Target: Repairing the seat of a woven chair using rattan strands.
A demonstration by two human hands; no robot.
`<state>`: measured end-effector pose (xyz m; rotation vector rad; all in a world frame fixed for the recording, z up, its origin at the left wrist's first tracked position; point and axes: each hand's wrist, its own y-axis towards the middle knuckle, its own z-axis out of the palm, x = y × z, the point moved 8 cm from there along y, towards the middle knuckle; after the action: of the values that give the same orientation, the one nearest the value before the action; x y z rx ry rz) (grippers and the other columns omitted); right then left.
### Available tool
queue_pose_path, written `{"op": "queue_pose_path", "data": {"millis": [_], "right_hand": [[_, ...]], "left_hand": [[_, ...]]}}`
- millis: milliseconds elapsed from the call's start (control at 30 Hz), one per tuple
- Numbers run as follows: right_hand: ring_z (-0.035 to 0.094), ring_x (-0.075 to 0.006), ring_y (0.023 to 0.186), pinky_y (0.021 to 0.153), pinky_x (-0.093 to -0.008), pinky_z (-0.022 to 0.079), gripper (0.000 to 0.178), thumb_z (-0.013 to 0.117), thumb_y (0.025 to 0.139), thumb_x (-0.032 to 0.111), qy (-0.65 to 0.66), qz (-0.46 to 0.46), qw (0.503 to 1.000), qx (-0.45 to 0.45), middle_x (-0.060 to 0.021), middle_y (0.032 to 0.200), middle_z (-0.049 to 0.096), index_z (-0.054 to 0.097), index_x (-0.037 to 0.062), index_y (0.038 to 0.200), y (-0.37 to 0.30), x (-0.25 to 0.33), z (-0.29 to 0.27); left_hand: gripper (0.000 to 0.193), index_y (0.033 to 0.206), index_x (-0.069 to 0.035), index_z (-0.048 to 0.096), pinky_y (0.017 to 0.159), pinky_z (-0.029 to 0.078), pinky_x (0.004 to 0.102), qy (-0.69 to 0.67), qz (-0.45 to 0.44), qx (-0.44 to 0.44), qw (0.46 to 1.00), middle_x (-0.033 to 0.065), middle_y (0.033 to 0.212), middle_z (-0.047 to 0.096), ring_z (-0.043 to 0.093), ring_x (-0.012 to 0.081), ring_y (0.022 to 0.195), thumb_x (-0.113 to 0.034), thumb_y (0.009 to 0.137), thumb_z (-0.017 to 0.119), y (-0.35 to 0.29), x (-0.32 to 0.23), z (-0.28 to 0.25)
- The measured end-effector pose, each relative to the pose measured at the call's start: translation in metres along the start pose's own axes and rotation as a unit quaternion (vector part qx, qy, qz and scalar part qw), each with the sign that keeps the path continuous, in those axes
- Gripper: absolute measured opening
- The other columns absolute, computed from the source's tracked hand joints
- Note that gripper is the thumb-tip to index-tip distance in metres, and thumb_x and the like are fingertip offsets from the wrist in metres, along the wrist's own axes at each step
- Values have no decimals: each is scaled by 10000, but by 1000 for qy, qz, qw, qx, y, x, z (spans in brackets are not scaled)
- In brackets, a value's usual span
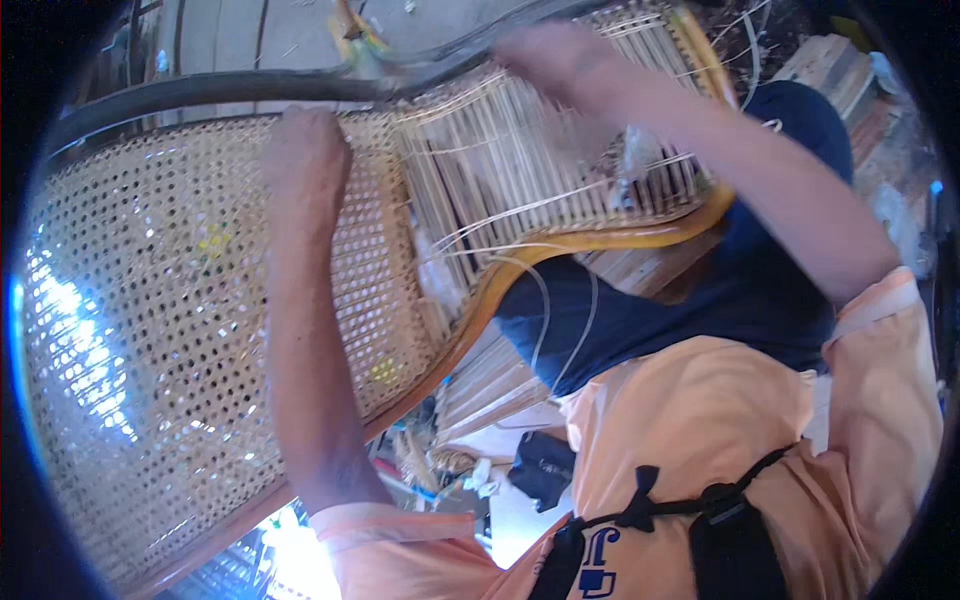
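A long curved piece of cane furniture lies across my lap, its woven mesh full of small holes. My left hand is closed over the mesh's far edge, beside the dark curved rail; its fingertips are hidden. Toward the right, pale cane strands run side by side in an unmeshed section, with a few thin strands crossing them. Over the far side of this section is my right hand, smeared by motion, so its fingers and anything in them cannot be made out. A yellow-brown curved rail borders the near side.
Loose thin cane strands loop over the near rail onto my dark-clothed leg. Wooden boards lie at the far right. A black pouch-like thing and scraps are below the frame. Planks stretch beyond the far rail.
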<state>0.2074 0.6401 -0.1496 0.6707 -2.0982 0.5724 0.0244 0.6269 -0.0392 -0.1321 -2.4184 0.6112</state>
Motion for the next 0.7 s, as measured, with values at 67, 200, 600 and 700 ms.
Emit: {"op": "queue_pose_path", "data": {"millis": [67, 200, 600, 700], "right_hand": [[589, -337, 900, 801, -420, 462, 218, 539, 833, 218, -90, 42, 993, 65, -192, 947, 625, 631, 59, 950, -5, -48, -49], [611, -336, 835, 751, -390, 480, 282, 512, 851, 275, -300, 59, 940, 149, -195, 863, 622, 602, 21, 932, -51, -144, -101], [548, -315, 732, 691, -372, 442, 241, 628, 771, 212, -226, -85, 962, 125, -167, 724, 538, 585, -17, 835, -62, -208, -116], [570, -287, 734, 691, -350, 459, 169, 591, 763, 145, -58, -261, 964, 7, -154, 776, 584, 600, -1, 846, -61, -209, -152]], "left_hand": [[215, 820, -39, 657, 689, 512, 425, -3, -6, 12, 1000, 161, 876, 622, 633, 323, 800, -111, 811, 455, -3, 3, 9], [216, 861, -46, 627, 705, 492, 461, -17, -26, 47, 998, 165, 886, 635, 618, 346, 834, -117, 814, 428, 9, 5, 4], [193, 773, -75, 686, 651, 515, 410, 35, 2, 27, 999, 128, 821, 669, 657, 292, 762, -110, 794, 498, 8, -9, 18], [179, 761, -116, 682, 684, 453, 407, 42, 44, 1, 998, 93, 797, 668, 634, 257, 765, -111, 785, 505, 4, -42, 26]]}}
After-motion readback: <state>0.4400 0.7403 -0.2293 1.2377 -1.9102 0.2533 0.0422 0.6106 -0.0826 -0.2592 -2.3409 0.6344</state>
